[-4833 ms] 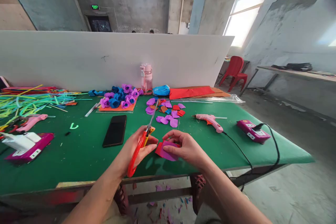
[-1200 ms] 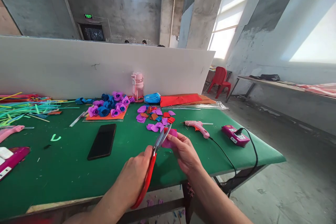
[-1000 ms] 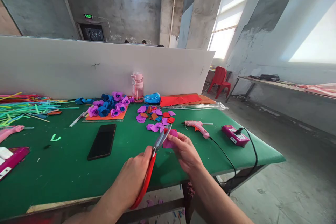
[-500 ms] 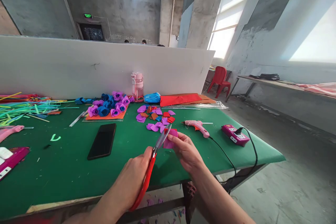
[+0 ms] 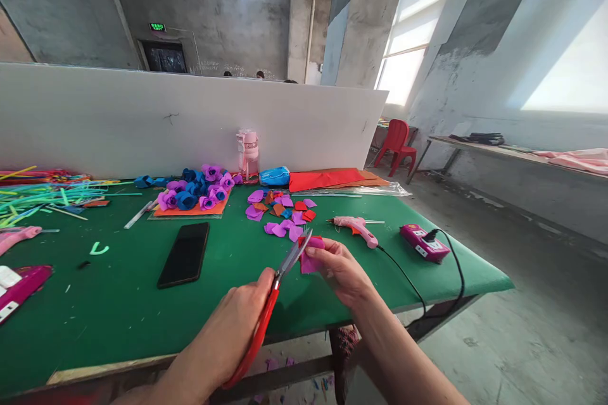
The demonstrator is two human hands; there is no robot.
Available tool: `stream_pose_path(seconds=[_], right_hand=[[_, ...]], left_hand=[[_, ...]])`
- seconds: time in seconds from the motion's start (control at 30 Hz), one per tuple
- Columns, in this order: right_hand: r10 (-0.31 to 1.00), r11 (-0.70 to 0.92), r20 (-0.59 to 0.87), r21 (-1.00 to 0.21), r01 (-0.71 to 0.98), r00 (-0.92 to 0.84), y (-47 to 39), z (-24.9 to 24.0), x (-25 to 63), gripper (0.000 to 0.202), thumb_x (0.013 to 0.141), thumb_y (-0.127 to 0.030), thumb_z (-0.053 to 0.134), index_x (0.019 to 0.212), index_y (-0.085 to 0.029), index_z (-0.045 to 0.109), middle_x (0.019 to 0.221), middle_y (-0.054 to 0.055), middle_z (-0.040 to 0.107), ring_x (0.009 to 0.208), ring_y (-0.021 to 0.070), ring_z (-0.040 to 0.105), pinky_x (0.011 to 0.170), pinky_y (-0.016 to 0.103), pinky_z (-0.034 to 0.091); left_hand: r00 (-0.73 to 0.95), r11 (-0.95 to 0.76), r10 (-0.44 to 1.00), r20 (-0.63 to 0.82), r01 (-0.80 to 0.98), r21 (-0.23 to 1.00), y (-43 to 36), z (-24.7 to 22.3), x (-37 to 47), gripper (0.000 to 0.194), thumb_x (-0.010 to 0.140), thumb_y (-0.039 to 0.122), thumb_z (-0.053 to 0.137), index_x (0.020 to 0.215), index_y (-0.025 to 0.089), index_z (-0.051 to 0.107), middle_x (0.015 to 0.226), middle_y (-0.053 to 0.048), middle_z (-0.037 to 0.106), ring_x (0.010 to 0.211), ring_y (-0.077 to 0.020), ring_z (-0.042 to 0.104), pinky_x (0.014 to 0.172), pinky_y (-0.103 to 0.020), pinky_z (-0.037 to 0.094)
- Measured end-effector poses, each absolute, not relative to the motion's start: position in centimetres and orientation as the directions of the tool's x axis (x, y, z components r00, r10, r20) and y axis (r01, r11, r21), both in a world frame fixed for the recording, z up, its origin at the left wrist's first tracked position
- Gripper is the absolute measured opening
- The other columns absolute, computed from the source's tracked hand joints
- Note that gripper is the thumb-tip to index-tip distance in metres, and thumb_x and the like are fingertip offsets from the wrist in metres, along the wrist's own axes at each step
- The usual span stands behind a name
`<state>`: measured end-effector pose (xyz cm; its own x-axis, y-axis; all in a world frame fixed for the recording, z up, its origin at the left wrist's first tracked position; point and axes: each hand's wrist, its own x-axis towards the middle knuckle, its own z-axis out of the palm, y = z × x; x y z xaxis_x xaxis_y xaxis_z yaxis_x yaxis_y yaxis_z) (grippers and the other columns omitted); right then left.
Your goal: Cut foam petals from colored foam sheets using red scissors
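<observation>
My left hand (image 5: 244, 313) is closed round the red handles of a pair of scissors (image 5: 260, 329). The blades point up and to the right, with their tips at the left edge of some purple and red crepe paper (image 5: 312, 261). Between thumb and fingers, my right hand (image 5: 342, 269) pinches that paper, which looks layered. Just beyond it on the green table lie loose cut petals (image 5: 285, 226) in purple, red, brown and blue. To the right of them rests a pink glue gun (image 5: 357, 228).
A black phone (image 5: 184, 255) lies left of my hands. Behind it are purple and blue paper flowers (image 5: 194, 188) and a pink bottle (image 5: 247, 155). Red paper sheets (image 5: 325, 179) lie at the back. A magenta power strip (image 5: 422, 243) with a black cord sits at right.
The paper in my right hand has shifted slightly to the right and down. The scissors' handles have come lower, and the blades remain at the paper's left edge.
</observation>
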<state>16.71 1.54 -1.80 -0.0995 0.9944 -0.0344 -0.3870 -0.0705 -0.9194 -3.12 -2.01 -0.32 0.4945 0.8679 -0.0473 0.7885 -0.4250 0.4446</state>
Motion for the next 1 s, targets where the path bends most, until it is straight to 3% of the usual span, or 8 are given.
stream_pose_path(seconds=[0.2, 0.37, 0.47, 0.57, 0.7, 1.0], right_hand=[[0.993, -0.074, -0.034, -0.930, -0.360, -0.117, 1.5, -1.4, 17.0, 0.020, 0.059, -0.033, 0.078, 0.067, -0.016, 0.073, 0.060, 0.001, 0.066, 0.053, 0.0095, 0.052, 0.052, 0.021, 0.040], [0.987, -0.101, -0.054, -0.942, -0.321, -0.152, 1.3, -1.4, 17.0, 0.022, 0.058, -0.035, 0.079, 0.067, -0.015, 0.073, 0.065, 0.004, 0.069, 0.052, 0.0099, 0.052, 0.050, 0.021, 0.040], [0.971, -0.134, -0.073, -0.956, -0.262, -0.230, 1.0, -1.5, 16.6, 0.022, 0.057, -0.034, 0.079, 0.066, -0.014, 0.072, 0.063, 0.003, 0.067, 0.053, 0.0107, 0.052, 0.053, 0.023, 0.041], [0.958, -0.111, -0.062, -0.981, -0.160, -0.282, 0.5, -1.4, 15.9, 0.021, 0.058, -0.033, 0.078, 0.063, -0.014, 0.070, 0.055, 0.000, 0.061, 0.049, 0.0093, 0.047, 0.051, 0.022, 0.036], [0.944, -0.098, -0.082, -0.995, -0.033, -0.321, 0.2, -1.2, 14.9, 0.024, 0.059, -0.035, 0.076, 0.057, -0.014, 0.065, 0.049, -0.003, 0.053, 0.046, 0.0077, 0.040, 0.047, 0.022, 0.029], [0.940, -0.095, -0.100, -0.995, 0.031, -0.327, -0.1, -1.1, 14.0, 0.029, 0.061, -0.038, 0.073, 0.051, -0.016, 0.058, 0.047, -0.005, 0.045, 0.048, 0.0072, 0.033, 0.047, 0.023, 0.022]], left_hand=[[0.482, -0.385, 0.875, -0.046, 0.750, 0.537, -2.1, -0.5, -3.6, 0.013, 0.080, 0.012, 0.038, 0.083, 0.024, 0.036, 0.051, 0.009, 0.036, 0.043, -0.0096, 0.026, 0.042, -0.023, 0.014], [0.428, -0.255, 0.904, -0.019, 0.572, 0.780, -1.6, -1.1, -3.7, 0.007, 0.085, 0.027, 0.042, 0.091, 0.023, 0.044, 0.053, 0.009, 0.040, 0.041, -0.0068, 0.033, 0.039, -0.017, 0.023], [0.330, -0.264, 0.935, 0.131, 0.398, 0.879, -0.9, -1.0, -3.3, 0.019, 0.084, 0.032, 0.045, 0.101, 0.022, 0.045, 0.067, 0.005, 0.054, 0.058, -0.0093, 0.054, 0.058, -0.019, 0.044], [0.290, -0.237, 0.945, 0.152, 0.287, 0.928, -0.6, -0.3, -3.0, 0.028, 0.080, 0.032, 0.051, 0.105, 0.022, 0.044, 0.081, 0.001, 0.060, 0.076, -0.0131, 0.060, 0.075, -0.027, 0.048], [0.303, -0.089, 0.953, 0.033, 0.174, 0.981, -0.6, 0.5, -2.7, 0.038, 0.076, 0.035, 0.059, 0.108, 0.021, 0.044, 0.083, -0.001, 0.060, 0.067, -0.0121, 0.058, 0.062, -0.025, 0.048], [0.297, -0.102, 0.953, 0.065, 0.108, 0.989, -0.3, 0.2, -2.0, 0.035, 0.069, 0.023, 0.061, 0.100, 0.019, 0.047, 0.069, 0.006, 0.052, 0.058, -0.0071, 0.051, 0.058, -0.020, 0.046]])
